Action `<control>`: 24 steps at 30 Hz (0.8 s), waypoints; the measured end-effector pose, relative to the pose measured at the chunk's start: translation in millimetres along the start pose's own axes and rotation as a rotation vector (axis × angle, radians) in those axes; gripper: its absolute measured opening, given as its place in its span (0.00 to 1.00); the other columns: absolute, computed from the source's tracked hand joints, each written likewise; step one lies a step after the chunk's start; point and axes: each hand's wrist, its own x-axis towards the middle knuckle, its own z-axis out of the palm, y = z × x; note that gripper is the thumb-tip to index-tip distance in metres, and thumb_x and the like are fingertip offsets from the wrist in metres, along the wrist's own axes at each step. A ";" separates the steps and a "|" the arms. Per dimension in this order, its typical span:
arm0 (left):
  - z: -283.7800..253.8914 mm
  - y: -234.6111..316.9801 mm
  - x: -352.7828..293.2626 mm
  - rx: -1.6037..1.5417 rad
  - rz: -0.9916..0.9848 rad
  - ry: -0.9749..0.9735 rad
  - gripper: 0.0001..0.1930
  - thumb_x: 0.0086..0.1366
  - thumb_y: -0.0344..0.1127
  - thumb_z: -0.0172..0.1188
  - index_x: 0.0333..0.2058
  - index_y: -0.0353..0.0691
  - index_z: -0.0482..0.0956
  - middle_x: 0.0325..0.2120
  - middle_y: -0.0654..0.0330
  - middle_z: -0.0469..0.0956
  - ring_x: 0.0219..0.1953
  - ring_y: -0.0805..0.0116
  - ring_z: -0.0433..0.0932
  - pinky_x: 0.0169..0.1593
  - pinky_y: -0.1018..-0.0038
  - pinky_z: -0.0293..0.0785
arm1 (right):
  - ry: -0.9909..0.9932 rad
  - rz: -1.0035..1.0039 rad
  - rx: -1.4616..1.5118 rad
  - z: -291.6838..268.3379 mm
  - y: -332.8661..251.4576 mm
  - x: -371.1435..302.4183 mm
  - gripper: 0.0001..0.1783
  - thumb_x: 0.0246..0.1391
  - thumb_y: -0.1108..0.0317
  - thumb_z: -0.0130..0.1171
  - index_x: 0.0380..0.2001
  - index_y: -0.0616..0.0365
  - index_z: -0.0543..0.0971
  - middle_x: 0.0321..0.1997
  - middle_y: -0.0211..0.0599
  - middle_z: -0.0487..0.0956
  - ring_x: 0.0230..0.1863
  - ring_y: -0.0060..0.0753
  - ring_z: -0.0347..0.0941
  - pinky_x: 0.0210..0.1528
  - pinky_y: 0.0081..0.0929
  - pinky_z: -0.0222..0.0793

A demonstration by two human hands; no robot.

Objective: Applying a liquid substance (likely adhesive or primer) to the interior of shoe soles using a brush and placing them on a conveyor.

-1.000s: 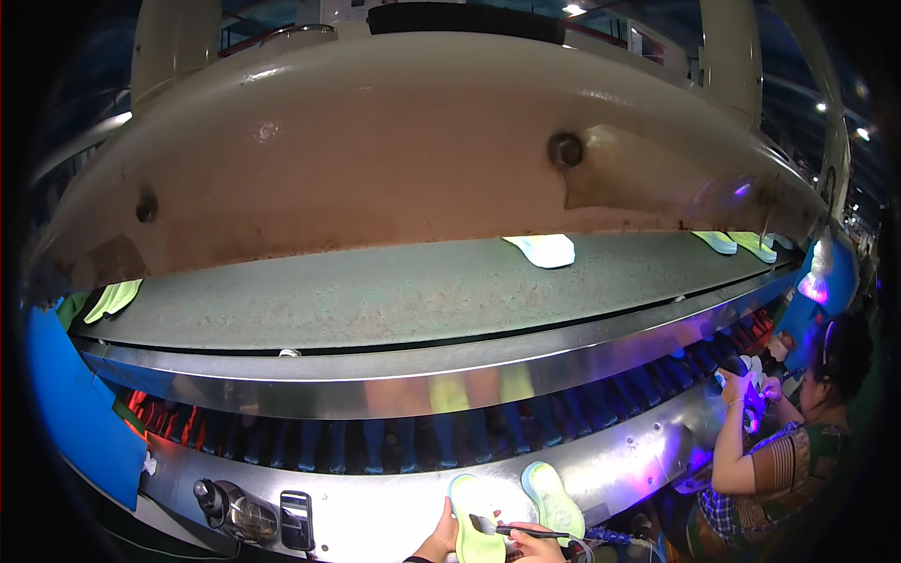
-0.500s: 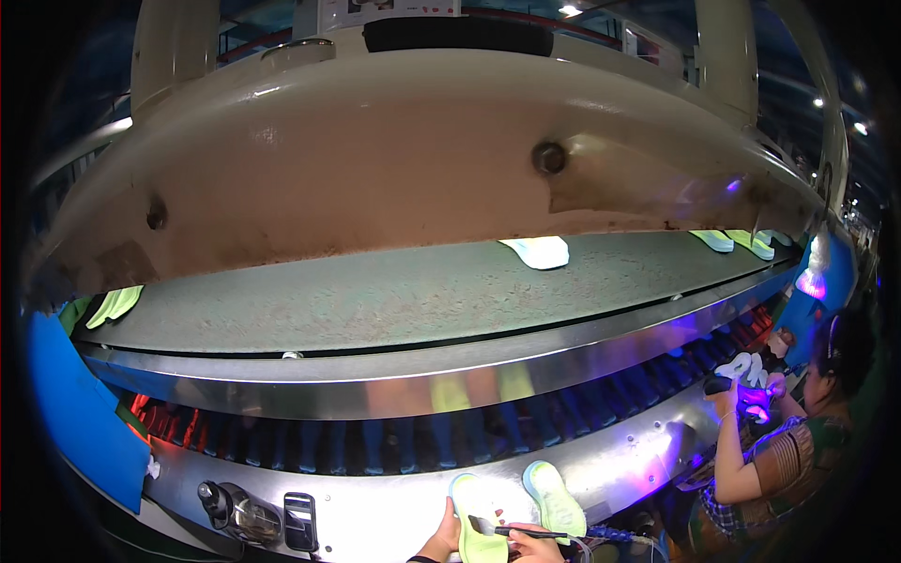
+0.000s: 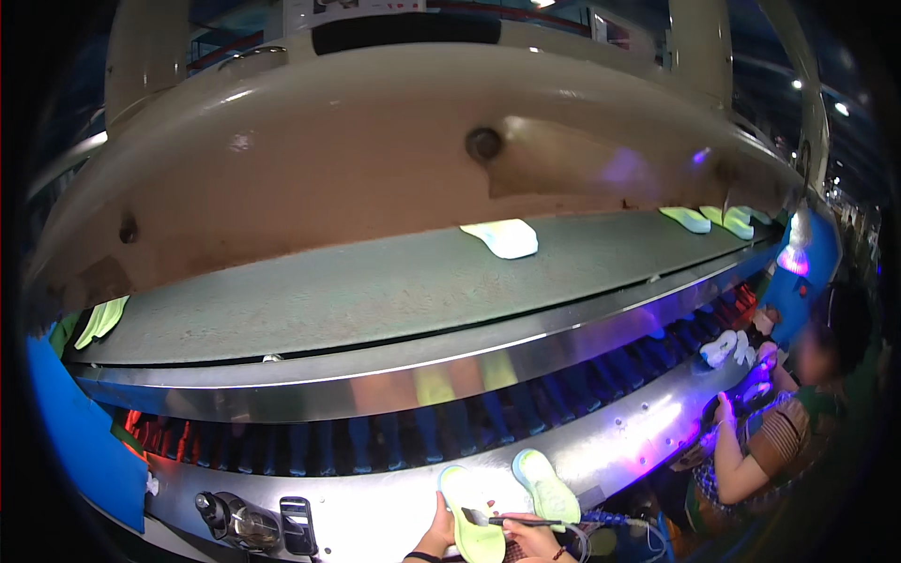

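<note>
My left hand (image 3: 438, 530) is closed on the left edge of a pale yellow-green shoe sole (image 3: 460, 490), tilted up over the metal worktop (image 3: 375, 511). In my right hand (image 3: 535, 542) is a brush (image 3: 516, 520) with a slim black handle. Its flat bristle tip lies against the inner face of the sole, near the middle. A second yellow-green sole (image 3: 548, 488) lies on the worktop just right of the held one. A clear tube runs from near my right hand toward a blue fitting (image 3: 601, 517).
A bottle (image 3: 239, 521) and a phone (image 3: 298, 525) lie at the left. Beyond the worktop runs a dark slatted strip (image 3: 366, 446), then a grey belt (image 3: 357, 291) carrying several soles under a beige hood (image 3: 328, 159). At right a co-worker (image 3: 770, 432) handles something under purple light.
The whole view has shifted slightly, so most things appear further left. My hands keep the same sole and brush, with the bristles still on it. The co-worker's hands have moved.
</note>
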 end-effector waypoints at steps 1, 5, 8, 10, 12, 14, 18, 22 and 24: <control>0.4 -0.9 -2.2 -0.023 -0.023 -0.016 0.53 0.44 0.80 0.24 0.58 0.42 0.52 0.55 0.43 0.56 0.56 0.43 0.57 0.57 0.47 0.51 | 0.040 0.077 -0.030 -8.4 8.7 -2.6 0.14 0.53 0.71 0.50 0.43 0.64 0.73 0.42 0.41 0.75 0.43 0.29 0.71 0.45 0.21 0.67; -16.3 -7.1 6.0 -0.078 0.030 0.030 0.47 0.48 0.77 0.28 0.56 0.45 0.57 0.50 0.49 0.64 0.52 0.45 0.62 0.54 0.48 0.58 | 0.031 0.138 -0.032 -9.6 -15.8 21.3 0.14 0.51 0.72 0.52 0.43 0.64 0.73 0.39 0.39 0.76 0.41 0.26 0.71 0.43 0.19 0.68; -23.3 -16.0 8.1 -0.050 0.142 0.133 0.46 0.49 0.77 0.29 0.56 0.45 0.57 0.50 0.49 0.64 0.52 0.45 0.63 0.54 0.48 0.58 | 0.056 0.128 0.078 -6.6 -14.9 15.4 0.14 0.48 0.73 0.57 0.40 0.65 0.75 0.34 0.34 0.77 0.35 0.21 0.71 0.40 0.17 0.68; -28.8 -14.4 4.2 -0.052 0.206 0.182 0.46 0.49 0.77 0.29 0.56 0.45 0.57 0.50 0.49 0.64 0.51 0.45 0.63 0.54 0.48 0.58 | -0.079 0.122 -0.064 11.0 -34.9 9.9 0.15 0.50 0.66 0.56 0.41 0.60 0.75 0.36 0.31 0.75 0.36 0.19 0.69 0.39 0.15 0.65; -27.0 -10.4 6.4 -0.031 0.238 0.220 0.46 0.49 0.76 0.29 0.56 0.45 0.57 0.50 0.49 0.65 0.51 0.45 0.63 0.54 0.48 0.59 | -0.043 0.027 -0.182 12.9 -31.1 14.9 0.16 0.48 0.63 0.59 0.40 0.58 0.77 0.38 0.26 0.75 0.35 0.14 0.65 0.35 0.13 0.61; -18.7 -9.4 13.1 -0.014 0.248 0.248 0.46 0.49 0.76 0.29 0.55 0.45 0.57 0.49 0.49 0.65 0.51 0.45 0.63 0.53 0.48 0.59 | -0.064 0.023 -0.150 6.7 -29.4 16.7 0.16 0.47 0.63 0.59 0.40 0.58 0.77 0.37 0.26 0.75 0.34 0.14 0.64 0.34 0.12 0.61; 5.3 -5.2 16.7 0.006 0.246 0.288 0.45 0.49 0.76 0.29 0.55 0.46 0.58 0.49 0.50 0.65 0.50 0.45 0.64 0.53 0.48 0.59 | -0.087 0.068 -0.120 4.5 -24.4 20.3 0.16 0.48 0.62 0.59 0.40 0.56 0.77 0.35 0.23 0.74 0.31 0.14 0.64 0.33 0.10 0.61; -9.2 -7.4 24.0 0.027 0.246 0.322 0.45 0.49 0.76 0.30 0.55 0.46 0.58 0.48 0.50 0.66 0.50 0.45 0.64 0.53 0.49 0.60 | -0.081 0.107 -0.129 10.6 -36.1 10.9 0.15 0.49 0.61 0.56 0.40 0.56 0.77 0.35 0.25 0.75 0.37 0.16 0.64 0.42 0.14 0.60; -10.8 -5.6 24.4 0.035 0.258 0.339 0.45 0.50 0.76 0.30 0.55 0.46 0.58 0.48 0.50 0.66 0.50 0.45 0.64 0.53 0.49 0.60 | -0.123 -0.014 -0.134 21.0 -66.5 -2.2 0.15 0.49 0.62 0.57 0.40 0.56 0.77 0.35 0.26 0.75 0.38 0.18 0.65 0.44 0.16 0.60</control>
